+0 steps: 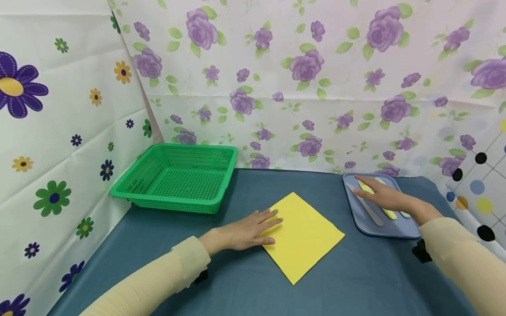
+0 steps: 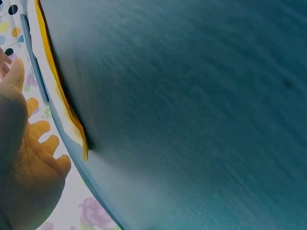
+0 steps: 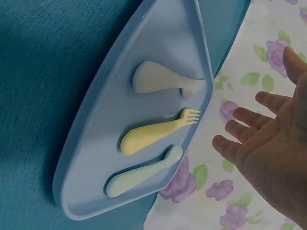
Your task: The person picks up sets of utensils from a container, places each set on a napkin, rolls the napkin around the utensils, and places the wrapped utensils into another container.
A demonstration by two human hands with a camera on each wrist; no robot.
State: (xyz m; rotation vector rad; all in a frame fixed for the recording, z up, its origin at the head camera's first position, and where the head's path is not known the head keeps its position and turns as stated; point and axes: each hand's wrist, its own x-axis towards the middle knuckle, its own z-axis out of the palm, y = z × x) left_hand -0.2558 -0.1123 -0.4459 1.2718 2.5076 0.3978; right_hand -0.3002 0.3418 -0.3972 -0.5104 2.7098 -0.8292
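A yellow square napkin [image 1: 304, 239] lies flat on the blue-grey table, one corner toward the person. My left hand [image 1: 245, 230], fingers spread, reaches over its left corner; from the left wrist the napkin's edge [image 2: 62, 91] looks layered. At the right, my right hand [image 1: 381, 195] hovers palm down over a blue tray [image 1: 361, 221], fingers extended and holding nothing. On that tray lie a grey knife [image 3: 160, 79], a yellow fork [image 3: 153, 135] and a pale mint spoon [image 3: 144, 175], side by side. The hand hides part of the fork and spoon in the head view.
A green perforated plastic basket [image 1: 189, 204] stands at the back left of the table. Flowered cloths [image 1: 253, 127] hang behind and along the left side. A dotted cloth [image 1: 482, 193] borders the right edge, close beside the tray.
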